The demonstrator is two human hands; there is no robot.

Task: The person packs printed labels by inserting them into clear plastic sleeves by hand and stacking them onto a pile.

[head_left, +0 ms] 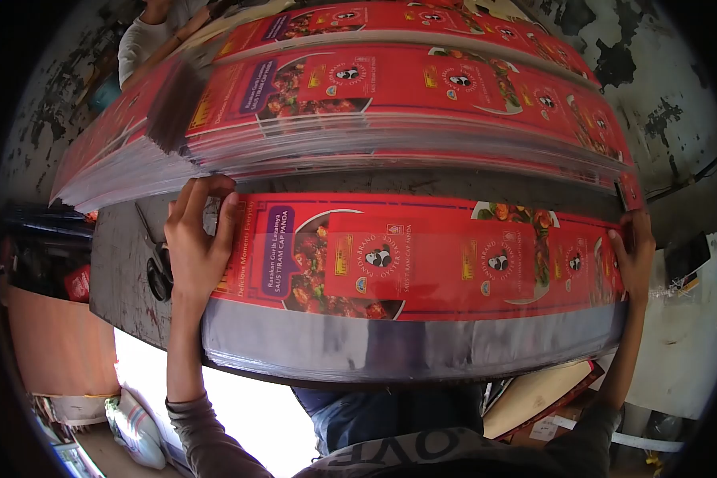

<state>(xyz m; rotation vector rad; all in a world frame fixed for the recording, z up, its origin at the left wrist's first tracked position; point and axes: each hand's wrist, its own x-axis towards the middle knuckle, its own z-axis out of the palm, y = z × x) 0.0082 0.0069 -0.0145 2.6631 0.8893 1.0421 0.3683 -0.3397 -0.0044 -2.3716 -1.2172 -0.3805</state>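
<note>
A long stack of red printed plastic sheets (446, 275) lies in front of me, with a clear strip along its near side. The print shows a panda logo, food pictures and the words "Saus Tiram Cap Panda". At the stack's left end, my left hand (199, 239) is closed on the edge, its thumb and bent fingers near the far corner. My right hand (636, 251) grips the right end, thumb at the print and fingers along the outer edge. The undersides of the fingers are hidden. Black-handled scissors (158, 275) lie on the dark table just left of my left hand.
Beyond the front stack rise taller stacks of the same red sheets (406, 84), with another stack (107, 151) at the left. The worn dark table (123, 275) ends close to my body. Another person's arm (175, 40) shows at the far left.
</note>
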